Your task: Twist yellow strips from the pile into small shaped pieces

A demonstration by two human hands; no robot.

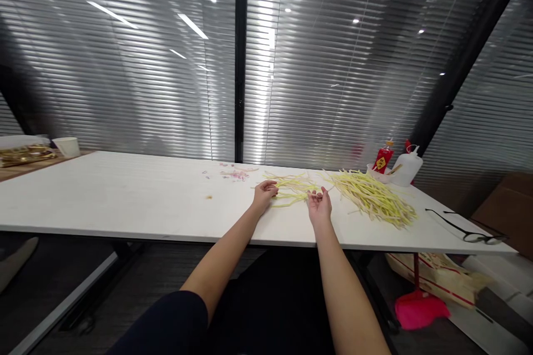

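Right hand [320, 208], head view: we're pinching what's looking like a thin strand [313, 194] above the worktop [125, 194]. Left hand [264, 195] is sitting curled by the loose strands [291, 183]; we're not managing to tell if it's gripping anything. Guessing we're handling strands singly, beside the big yellow pile [372, 197]; next move's probably needing a light touch.
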